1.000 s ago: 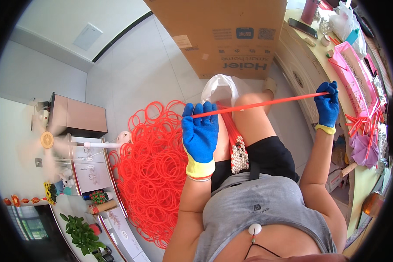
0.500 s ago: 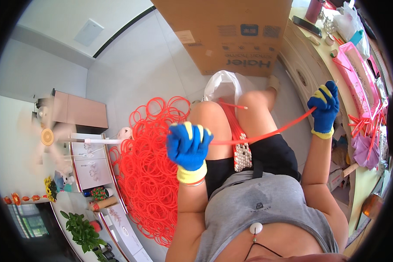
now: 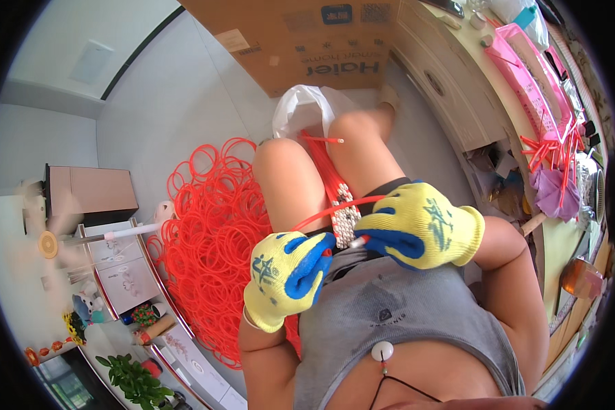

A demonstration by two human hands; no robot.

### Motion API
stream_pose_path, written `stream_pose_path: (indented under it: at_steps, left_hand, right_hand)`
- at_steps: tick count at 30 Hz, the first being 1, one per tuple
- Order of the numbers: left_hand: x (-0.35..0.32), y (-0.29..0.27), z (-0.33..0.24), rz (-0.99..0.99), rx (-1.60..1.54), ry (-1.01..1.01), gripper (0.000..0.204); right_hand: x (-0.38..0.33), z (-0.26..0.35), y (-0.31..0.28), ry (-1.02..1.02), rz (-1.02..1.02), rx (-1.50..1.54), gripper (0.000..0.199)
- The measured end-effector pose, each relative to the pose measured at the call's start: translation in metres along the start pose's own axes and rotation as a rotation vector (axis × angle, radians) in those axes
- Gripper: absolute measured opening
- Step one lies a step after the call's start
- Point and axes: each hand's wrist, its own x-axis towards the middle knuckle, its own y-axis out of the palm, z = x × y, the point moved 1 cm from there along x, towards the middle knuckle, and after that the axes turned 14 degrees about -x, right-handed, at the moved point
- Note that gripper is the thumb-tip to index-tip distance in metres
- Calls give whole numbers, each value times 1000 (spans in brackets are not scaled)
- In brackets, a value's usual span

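At the far left stood a fan (image 3: 48,244), its blades too blurred to count. The pile of red rings (image 3: 212,260) lay on the floor beside the person's left leg, probably so that finished loops could be dropped there without a reach; the lower part slipped behind the left arm, and the rings overlapped too much to be told apart. The left hand (image 3: 287,277), gloved, had its fingers curled together round one end of a red tube (image 3: 331,208), most of which they covered. That tube arched above the lap between the hands, a bend presumably forced by its two ends being brought to face each other. A bundle of red tubes (image 3: 321,160) rested between the thighs, likely wedged there to stay within easy reach; its far end was lost near a white plastic bag (image 3: 296,107). The right hand (image 3: 424,229) pinched the tube's other end between thumb and fingers, leaving a white tip (image 3: 358,242) free, perhaps for aiming; how the fingers lay underneath could not be seen. On the counter (image 3: 557,240) at right, a pink basket (image 3: 519,75) had contents hard to make out.
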Motion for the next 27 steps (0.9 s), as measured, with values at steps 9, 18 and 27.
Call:
stream_pose_path:
  at_steps: [9,18,27]
  left_hand:
    - [-6,13,-3,76,121,-129,37]
    - [-3,20,6,205,134,-95,33]
    - [1,31,21,182,76,-87,27]
  right_hand:
    - [7,12,17,50,4,-143,30]
    - [-17,-40,92,-655,-583,-275,33]
    - [-14,-38,82,-379,-252,-76,37]
